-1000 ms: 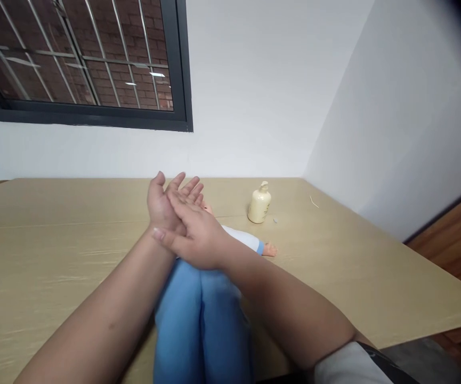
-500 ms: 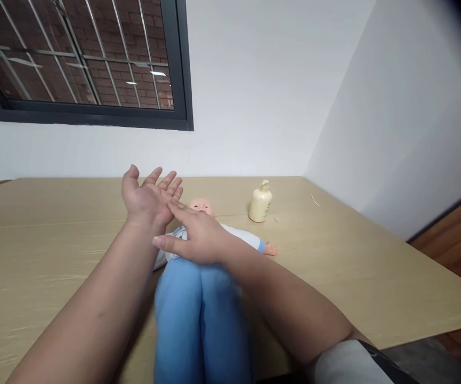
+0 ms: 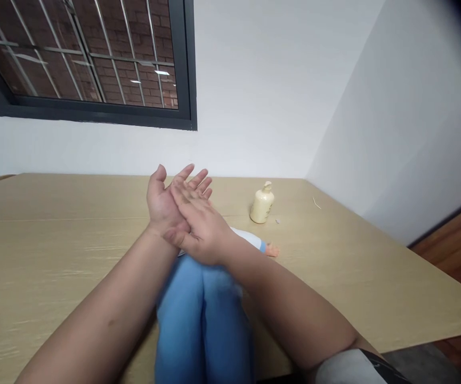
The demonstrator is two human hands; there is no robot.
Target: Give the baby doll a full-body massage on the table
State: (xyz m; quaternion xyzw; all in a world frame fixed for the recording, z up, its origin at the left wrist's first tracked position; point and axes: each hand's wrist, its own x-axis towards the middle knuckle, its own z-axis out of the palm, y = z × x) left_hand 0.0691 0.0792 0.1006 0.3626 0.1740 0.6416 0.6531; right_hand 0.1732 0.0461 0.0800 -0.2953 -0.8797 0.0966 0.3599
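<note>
Palm up and fingers spread, my left hand (image 3: 164,205) is held over the upper part of a baby doll (image 3: 202,314). My right hand (image 3: 206,229) lies across the left palm, its fingers stretched out flat and its thumb near the left wrist. Neither hand shows an object in it. The doll lies on its back in blue trousers and a white top, legs towards me. One of its arms, with a blue cuff, sticks out to the right. Its head and most of its chest are hidden behind my hands.
A cream pump bottle (image 3: 261,204) stands on the wooden table (image 3: 354,266), right of the doll. Beside it lies a small pale scrap (image 3: 277,221), and farther right a thin pale strip (image 3: 317,202). Behind the table rises a white wall (image 3: 254,106) with a barred window (image 3: 94,58).
My left hand has moved right, under my right hand. The right hand's fingers have slid up onto the left palm, and the doll's face is now covered.
</note>
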